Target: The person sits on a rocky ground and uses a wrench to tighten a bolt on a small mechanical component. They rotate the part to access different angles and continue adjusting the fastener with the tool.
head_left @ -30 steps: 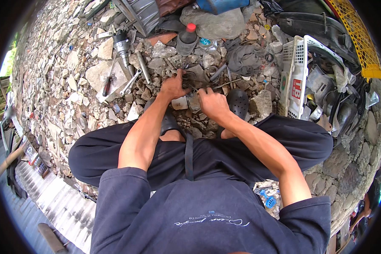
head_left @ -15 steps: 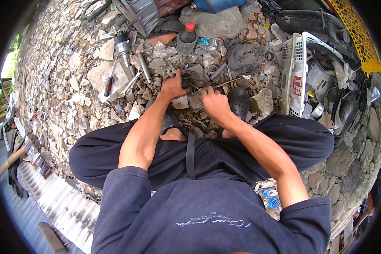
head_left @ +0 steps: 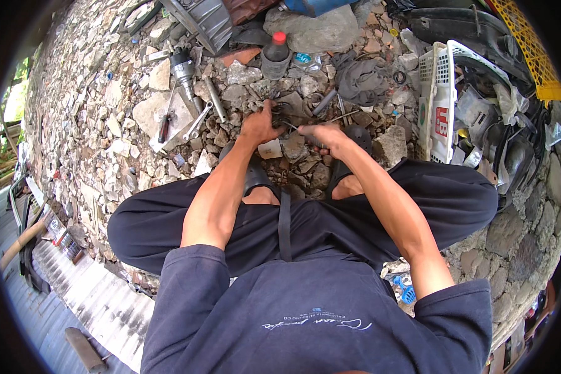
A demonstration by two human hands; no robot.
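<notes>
On rubble (head_left: 81, 156) past our shoes (head_left: 254, 177): right grip (head_left: 330, 138) closed on tool (head_left: 293, 127), left grip (head_left: 258, 126) at dark part (head_left: 288, 114), closure unclear; loose stones (head_left: 296, 146) could cause slip.

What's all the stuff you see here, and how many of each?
Loose broken stones: too many to count, grey-tan, across ground
Capped round bottle: one, dark, red-topped, top centre
Flat metal wrench: one, silver, left of centre
Slotted plastic crate: at least one, white, right
Latticed plastic panel: one, yellow, top right
Crumpled cloth: one, dark grey, upper centre-right
Corrugated sheet: one, whitish, lower left
Thin straight metal rod: one, grey, centre
Other jumbled tools and parts: many, mixed colours, all around
Perforated clogs: two, black, centre
Left hand: one, bare, near the rod's tip
Right hand: one, bare, holding the rod
</notes>
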